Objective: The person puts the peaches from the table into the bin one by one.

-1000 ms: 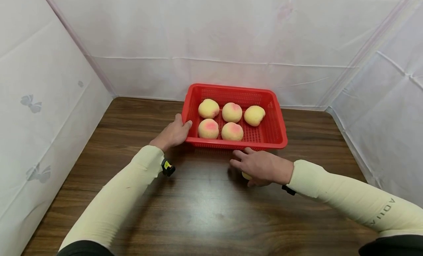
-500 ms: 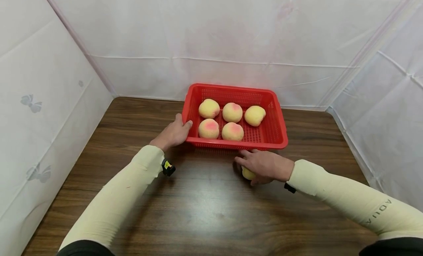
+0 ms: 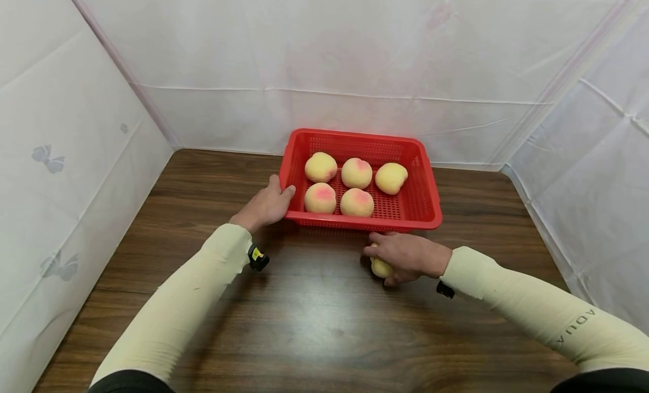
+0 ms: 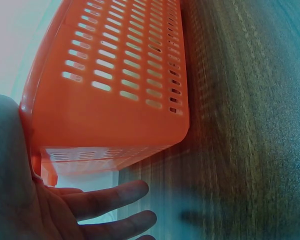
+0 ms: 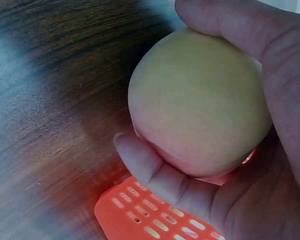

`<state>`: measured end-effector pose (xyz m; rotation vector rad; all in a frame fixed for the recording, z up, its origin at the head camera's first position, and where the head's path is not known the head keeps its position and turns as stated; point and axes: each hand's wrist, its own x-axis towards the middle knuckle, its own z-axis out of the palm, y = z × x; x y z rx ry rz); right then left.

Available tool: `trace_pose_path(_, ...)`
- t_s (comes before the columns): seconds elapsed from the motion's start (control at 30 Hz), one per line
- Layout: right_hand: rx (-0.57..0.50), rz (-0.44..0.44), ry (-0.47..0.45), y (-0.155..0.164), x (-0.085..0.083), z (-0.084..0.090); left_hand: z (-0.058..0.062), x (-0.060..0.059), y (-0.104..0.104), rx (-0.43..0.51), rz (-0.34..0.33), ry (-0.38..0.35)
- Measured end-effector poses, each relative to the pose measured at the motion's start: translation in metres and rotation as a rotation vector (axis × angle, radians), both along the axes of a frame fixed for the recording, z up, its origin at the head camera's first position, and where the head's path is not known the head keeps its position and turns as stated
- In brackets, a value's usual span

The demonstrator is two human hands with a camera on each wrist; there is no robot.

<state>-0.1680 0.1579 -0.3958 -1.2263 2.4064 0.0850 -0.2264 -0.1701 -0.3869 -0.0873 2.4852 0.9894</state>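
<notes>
A red plastic basket (image 3: pixel 362 220) with slotted walls stands at the back of the table, holding several yellow-and-pink peaches (image 3: pixel 356 202). My left hand (image 3: pixel 266 204) grips the basket's near left corner, its thumb over the rim. In the left wrist view, the other fingers (image 4: pixel 107 200) of that hand extend along the outside of the basket. Just in front of the basket, my right hand (image 3: pixel 405 257) holds another peach (image 3: pixel 380 267) low at the tabletop. In the right wrist view, thumb and fingers wrap around this peach (image 5: pixel 200 100).
The dark wood-grain table (image 3: pixel 314 325) reaches to white sheet walls at the back (image 3: pixel 329 55), left (image 3: pixel 76 184) and right. The basket's far side stands close to the back sheet.
My right hand has shifted slightly right, and its fingers have closed in around the peach, more of which now shows. The left hand and the basket stay almost where they were.
</notes>
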Motion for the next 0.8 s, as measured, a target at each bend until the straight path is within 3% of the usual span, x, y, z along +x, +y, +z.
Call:
trace_pose_path(0.33,-0.007,0.066,0.032,-0.002,0.002,0.002,0.0,0.001,0.0,-0.005,-0.007,0.009)
trace_pose_path(0.8,0.009,0.118,0.04,-0.006,0.009,0.02,0.0,0.0,0.0,0.001,0.0,0.001)
